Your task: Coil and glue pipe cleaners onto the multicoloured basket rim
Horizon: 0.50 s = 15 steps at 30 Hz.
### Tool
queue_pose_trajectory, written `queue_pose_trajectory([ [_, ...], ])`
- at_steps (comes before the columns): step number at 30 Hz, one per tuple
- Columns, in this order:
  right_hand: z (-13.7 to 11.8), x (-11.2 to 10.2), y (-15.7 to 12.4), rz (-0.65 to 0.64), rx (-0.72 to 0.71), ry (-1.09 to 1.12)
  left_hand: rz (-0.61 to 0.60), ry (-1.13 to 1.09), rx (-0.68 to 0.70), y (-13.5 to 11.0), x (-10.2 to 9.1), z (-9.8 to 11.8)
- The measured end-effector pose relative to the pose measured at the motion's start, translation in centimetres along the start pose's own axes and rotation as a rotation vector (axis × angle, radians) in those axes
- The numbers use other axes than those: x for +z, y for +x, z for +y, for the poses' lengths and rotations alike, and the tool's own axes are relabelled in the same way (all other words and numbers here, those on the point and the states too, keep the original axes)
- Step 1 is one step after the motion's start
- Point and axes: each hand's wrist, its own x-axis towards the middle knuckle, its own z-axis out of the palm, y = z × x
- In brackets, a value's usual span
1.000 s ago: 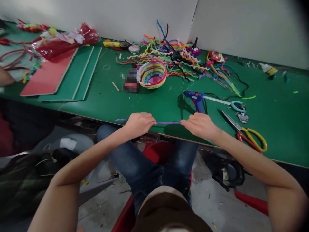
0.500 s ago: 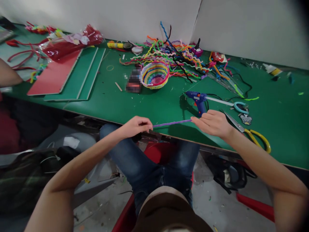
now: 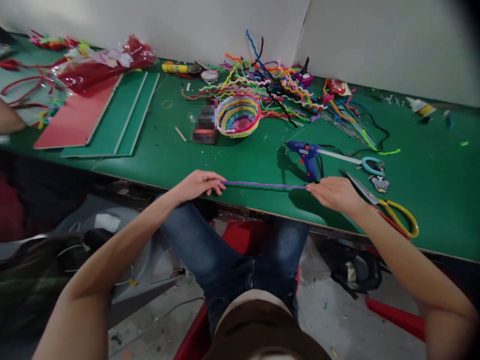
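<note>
A purple pipe cleaner (image 3: 264, 185) is stretched straight just above the near edge of the green table (image 3: 232, 160). My left hand (image 3: 198, 183) pinches its left end and my right hand (image 3: 336, 194) pinches its right end. Both hands are about level, with the whole strand showing between them. A blue glue gun (image 3: 306, 154) stands right behind my right hand. Yellow-handled scissors (image 3: 386, 206) lie just to the right of that hand.
A striped pipe-cleaner bowl (image 3: 237, 115) sits mid-table beside a blurred dark object (image 3: 204, 126). A tangle of coloured pipe cleaners (image 3: 277, 85) lies by the wall. Red and green boards (image 3: 97, 117) and a red plastic bag (image 3: 101, 65) are at left. Another person's arm (image 3: 9, 121) shows at far left.
My hands have moved apart along the purple pipe cleaner, from its middle out to its two ends. The strand is now pulled straight between them.
</note>
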Motion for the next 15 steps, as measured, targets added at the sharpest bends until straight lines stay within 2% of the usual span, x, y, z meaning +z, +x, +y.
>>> queue_pose_trajectory([
  [4,0.7,0.6,-0.7,0.031,0.081,-0.008,0.102,0.18,0.061,0.1,-0.9,-0.3],
  [8,0.5,1.0,-1.3,-0.013,0.136,0.03,0.293,0.508,0.154,0.0,-1.6,-0.2],
  [11,0.3,1.1,-1.6,-0.071,0.134,0.026,0.49,0.725,0.225,0.4,-2.2,0.0],
  [13,0.3,1.2,-1.9,-0.037,0.26,0.01,0.631,0.844,0.325,1.2,-2.9,0.2],
  [15,0.4,1.3,-1.9,0.06,0.503,0.022,0.706,0.921,0.419,2.6,-4.0,0.6],
])
